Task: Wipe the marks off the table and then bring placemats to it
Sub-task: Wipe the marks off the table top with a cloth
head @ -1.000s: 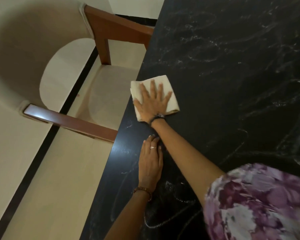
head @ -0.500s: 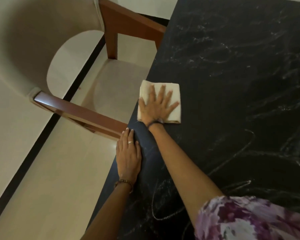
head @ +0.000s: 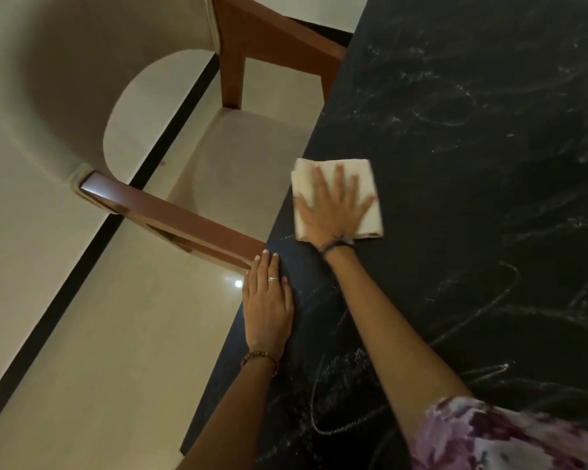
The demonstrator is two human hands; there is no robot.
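A black marble-patterned table (head: 472, 205) fills the right of the head view. White chalk-like marks (head: 347, 395) loop across its near part and farther right. A folded cream cloth (head: 370, 218) lies near the table's left edge. My right hand (head: 333, 208) presses flat on the cloth with fingers spread, blurred by motion. My left hand (head: 267, 300) rests flat on the table's left edge, fingers straight and together. No placemats are in view.
A chair with a cream seat (head: 245, 157) and brown wooden arms (head: 184, 222) stands tucked against the table's left side. Pale tiled floor (head: 82, 334) with a dark stripe (head: 65, 293) lies to the left.
My right hand has slid the cloth a little along the table near its left edge. My left hand moved from the table surface to its left edge a second ago and stays there.
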